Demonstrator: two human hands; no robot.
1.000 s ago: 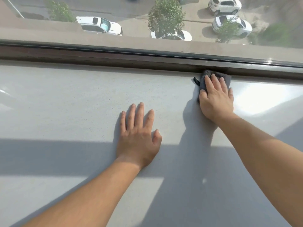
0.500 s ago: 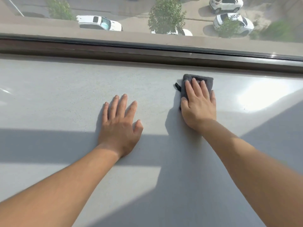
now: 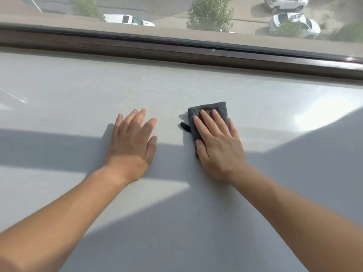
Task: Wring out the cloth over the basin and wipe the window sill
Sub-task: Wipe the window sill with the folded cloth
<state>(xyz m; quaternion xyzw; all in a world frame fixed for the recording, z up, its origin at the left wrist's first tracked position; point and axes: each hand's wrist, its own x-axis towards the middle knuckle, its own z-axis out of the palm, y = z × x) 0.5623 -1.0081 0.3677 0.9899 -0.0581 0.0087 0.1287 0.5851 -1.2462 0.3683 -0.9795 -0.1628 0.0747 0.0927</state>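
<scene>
A folded dark grey cloth (image 3: 210, 108) lies flat on the pale grey window sill (image 3: 78, 91). My right hand (image 3: 218, 146) presses down on it with fingers together, covering most of it; its far edge and a small black loop at its left side show. My left hand (image 3: 131, 140) rests palm-down on the bare sill just left of the cloth, fingers spread, holding nothing. No basin is in view.
A dark brown window frame (image 3: 176, 50) runs along the sill's far edge, with glass above it looking down on parked cars and trees. Bands of sunlight and shadow cross the sill.
My right hand has pulled the cloth back from the window frame toward me and to the left. My left hand has also shifted slightly left, still flat on the sill.
</scene>
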